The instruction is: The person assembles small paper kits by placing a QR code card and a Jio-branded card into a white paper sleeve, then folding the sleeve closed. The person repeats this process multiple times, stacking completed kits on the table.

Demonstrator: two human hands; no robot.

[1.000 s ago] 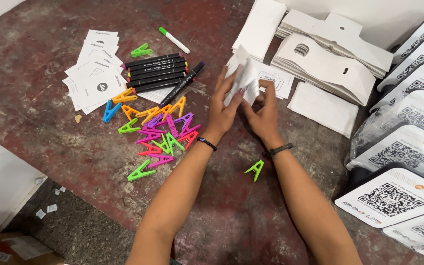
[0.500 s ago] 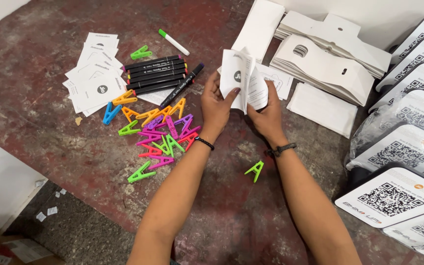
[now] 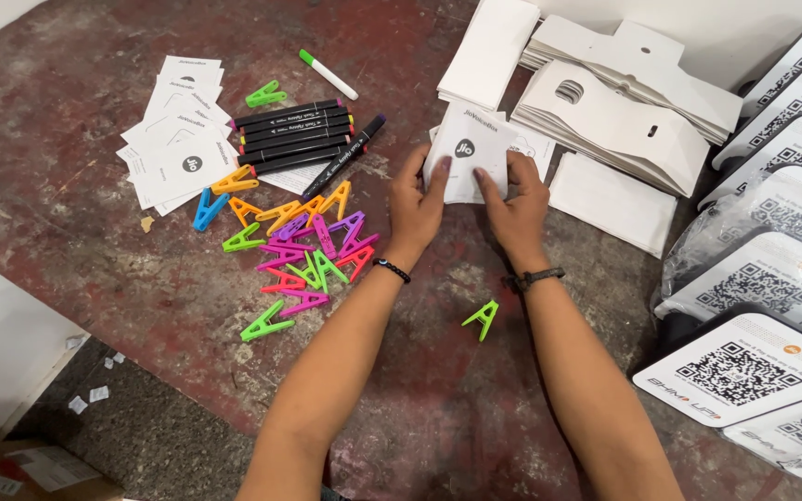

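Note:
Both of my hands hold a small stack of white printed leaflets (image 3: 468,153) flat over the worn red-brown table (image 3: 141,297). My left hand (image 3: 417,204) grips the stack's left edge and my right hand (image 3: 513,199) its right edge. A lone green plastic clip (image 3: 482,317) lies between my forearms. A heap of coloured plastic clips (image 3: 303,246) sits just left of my left wrist.
Black markers (image 3: 297,134) and a green-capped white marker (image 3: 329,74) lie beyond the clips. More white leaflets (image 3: 178,148) are fanned out at the left. Stacks of folded white cardboard sleeves (image 3: 624,111) and plastic-wrapped code placards (image 3: 772,269) fill the right side. The table edge drops at lower left.
The leaflets were held up and fanned apart; now they are squared into a flat stack and lowered toward the table, with both hands moved slightly forward.

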